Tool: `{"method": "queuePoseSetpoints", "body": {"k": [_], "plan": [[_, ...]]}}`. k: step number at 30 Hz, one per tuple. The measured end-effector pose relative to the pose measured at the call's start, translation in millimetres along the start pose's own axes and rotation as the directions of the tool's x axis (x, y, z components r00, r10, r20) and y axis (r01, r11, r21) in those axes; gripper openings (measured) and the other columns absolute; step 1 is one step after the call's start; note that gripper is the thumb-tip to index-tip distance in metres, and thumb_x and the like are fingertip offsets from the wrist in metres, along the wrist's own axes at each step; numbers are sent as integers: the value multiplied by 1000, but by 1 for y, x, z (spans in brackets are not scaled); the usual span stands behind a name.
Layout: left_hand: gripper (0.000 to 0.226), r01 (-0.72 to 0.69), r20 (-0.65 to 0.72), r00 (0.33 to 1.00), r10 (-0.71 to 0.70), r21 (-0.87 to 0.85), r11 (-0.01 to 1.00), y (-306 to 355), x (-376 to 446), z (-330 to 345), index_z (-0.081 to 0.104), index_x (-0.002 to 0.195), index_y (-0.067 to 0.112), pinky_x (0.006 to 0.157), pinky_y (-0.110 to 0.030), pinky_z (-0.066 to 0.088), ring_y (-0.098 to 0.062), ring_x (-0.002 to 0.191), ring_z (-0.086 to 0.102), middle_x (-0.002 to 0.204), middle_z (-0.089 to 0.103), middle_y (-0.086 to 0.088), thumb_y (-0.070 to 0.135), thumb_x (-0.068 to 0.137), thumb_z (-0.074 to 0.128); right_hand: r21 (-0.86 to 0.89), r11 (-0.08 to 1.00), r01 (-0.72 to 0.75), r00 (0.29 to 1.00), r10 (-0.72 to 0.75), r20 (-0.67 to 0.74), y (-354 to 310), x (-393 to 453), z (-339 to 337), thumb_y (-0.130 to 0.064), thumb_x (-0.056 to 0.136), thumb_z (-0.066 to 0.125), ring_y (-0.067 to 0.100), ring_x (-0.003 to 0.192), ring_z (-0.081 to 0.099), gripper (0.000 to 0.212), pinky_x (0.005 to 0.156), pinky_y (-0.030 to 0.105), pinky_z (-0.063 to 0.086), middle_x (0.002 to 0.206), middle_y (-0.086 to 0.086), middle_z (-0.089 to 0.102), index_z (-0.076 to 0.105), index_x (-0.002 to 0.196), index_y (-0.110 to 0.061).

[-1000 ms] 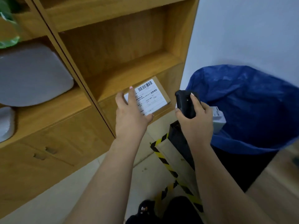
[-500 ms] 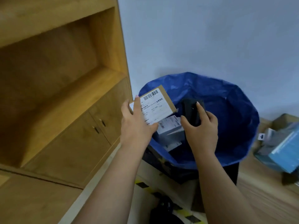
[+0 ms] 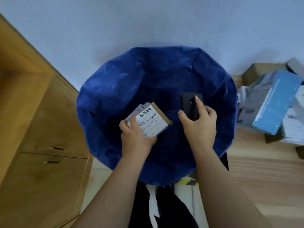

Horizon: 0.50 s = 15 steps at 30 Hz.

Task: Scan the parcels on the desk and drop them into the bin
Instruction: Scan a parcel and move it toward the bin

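Parcels [image 3: 269,104] are piling on the desk [image 3: 256,170] beside the blue bin [image 3: 115,89]; the left hand [image 3: 136,139] is gripping a labelled parcel [image 3: 153,122] over it; the right hand [image 3: 199,127] is clasping the scanner [image 3: 190,104].

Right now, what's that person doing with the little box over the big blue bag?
A person is sorting parcels. Their left hand holds a small cardboard parcel with a barcode label, right over the open blue bin. Their right hand grips a black scanner, with one finger lying on top of it. The parcel has not been dropped in yet. More parcels are piled on the wooden desk to the right.
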<state>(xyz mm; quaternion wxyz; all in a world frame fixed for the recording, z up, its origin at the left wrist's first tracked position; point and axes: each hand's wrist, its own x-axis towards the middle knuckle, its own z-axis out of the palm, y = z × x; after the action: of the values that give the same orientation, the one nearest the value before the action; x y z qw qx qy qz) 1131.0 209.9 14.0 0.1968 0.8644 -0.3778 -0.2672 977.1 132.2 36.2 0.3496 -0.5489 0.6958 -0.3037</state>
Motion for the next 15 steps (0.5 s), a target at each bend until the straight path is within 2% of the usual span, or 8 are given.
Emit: {"method": "queuePoseSetpoints", "body": {"k": [7, 11, 15], "plan": [[98, -6, 158, 987, -5, 65, 998, -28, 54, 47, 24, 146, 23, 92, -49, 51, -35, 118, 43, 146, 14, -8, 35, 70, 86, -72, 985, -156, 988, 155, -22, 41, 25, 49, -52, 85, 69, 16, 124, 48, 66, 95, 32, 44, 148, -5, 36, 42, 146, -45], [103, -13, 210, 978, -9, 99, 995, -41, 68, 68, 20, 148, 23, 95, -47, 49, -34, 122, 39, 149, 12, -10, 33, 71, 86, -137, 968, -211, 976, 216, 20, 68, 40, 72, -52, 85, 69, 20, 126, 48, 68, 100, 43, 48, 151, -5, 34, 41, 146, -47], [104, 10, 257, 965, -41, 120, 993, -53, 78, 93, 17, 150, 24, 95, -43, 47, -32, 123, 37, 149, 8, -8, 31, 73, 85, -157, 957, -246, 967, 254, 31, 92, 53, 91, -48, 85, 72, 21, 127, 48, 68, 102, 44, 47, 152, -3, 33, 42, 147, -47]]}}
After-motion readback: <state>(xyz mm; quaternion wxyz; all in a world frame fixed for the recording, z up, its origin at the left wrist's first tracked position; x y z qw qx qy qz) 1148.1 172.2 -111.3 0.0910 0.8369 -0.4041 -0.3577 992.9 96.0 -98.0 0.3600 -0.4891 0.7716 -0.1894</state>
